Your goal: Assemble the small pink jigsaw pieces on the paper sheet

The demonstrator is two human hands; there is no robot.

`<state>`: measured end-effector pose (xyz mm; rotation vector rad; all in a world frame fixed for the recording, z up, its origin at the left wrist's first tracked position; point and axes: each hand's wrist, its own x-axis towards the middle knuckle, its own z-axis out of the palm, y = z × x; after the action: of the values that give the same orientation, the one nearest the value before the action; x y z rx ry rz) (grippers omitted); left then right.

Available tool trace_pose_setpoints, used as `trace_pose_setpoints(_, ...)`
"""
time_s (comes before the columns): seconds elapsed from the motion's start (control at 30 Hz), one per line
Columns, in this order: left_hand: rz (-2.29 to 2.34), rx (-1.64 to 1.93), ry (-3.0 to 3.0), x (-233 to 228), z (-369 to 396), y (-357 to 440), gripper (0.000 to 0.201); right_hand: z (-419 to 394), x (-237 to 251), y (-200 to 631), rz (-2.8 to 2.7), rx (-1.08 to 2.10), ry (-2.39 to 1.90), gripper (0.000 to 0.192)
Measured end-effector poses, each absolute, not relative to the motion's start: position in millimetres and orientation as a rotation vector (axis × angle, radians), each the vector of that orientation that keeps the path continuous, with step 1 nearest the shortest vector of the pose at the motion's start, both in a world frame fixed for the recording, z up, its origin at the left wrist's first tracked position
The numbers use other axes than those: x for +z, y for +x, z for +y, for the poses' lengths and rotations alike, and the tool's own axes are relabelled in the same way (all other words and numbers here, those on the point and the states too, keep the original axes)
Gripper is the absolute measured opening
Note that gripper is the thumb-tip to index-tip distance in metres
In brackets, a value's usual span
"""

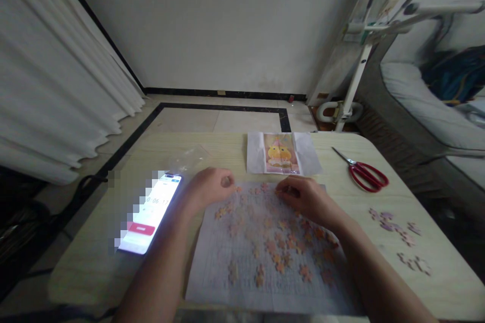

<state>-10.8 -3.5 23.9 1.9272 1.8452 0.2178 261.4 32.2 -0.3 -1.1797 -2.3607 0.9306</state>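
Observation:
A pale gridded sheet (220, 272) lies on the wooden table (379, 171) in front of me, with several small pink and orange puzzle pieces (280, 252) scattered over it. My left hand (210, 186) rests at the sheet's far left corner, fingers curled around a small piece. My right hand (303, 197) sits at the sheet's far middle, fingers bent down over the pieces there; whether it holds one is hidden. A reference picture (280, 154) of a yellow cartoon figure lies just beyond both hands.
A lit phone (151, 214) with a timer lies left of the sheet. Red-handled scissors (366, 174) lie at the far right. Several purple puzzle pieces (397, 227) sit loose on the table's right side. A clear plastic bag (189, 159) lies beyond the phone.

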Motion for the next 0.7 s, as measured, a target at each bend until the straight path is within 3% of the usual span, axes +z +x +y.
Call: trace_pose_setpoints(0.7,1.857,0.249,1.995,29.3,-5.7,-0.6,0.017,35.1,-7.2,263.6,-2.419,0.795,-1.124,0.011)
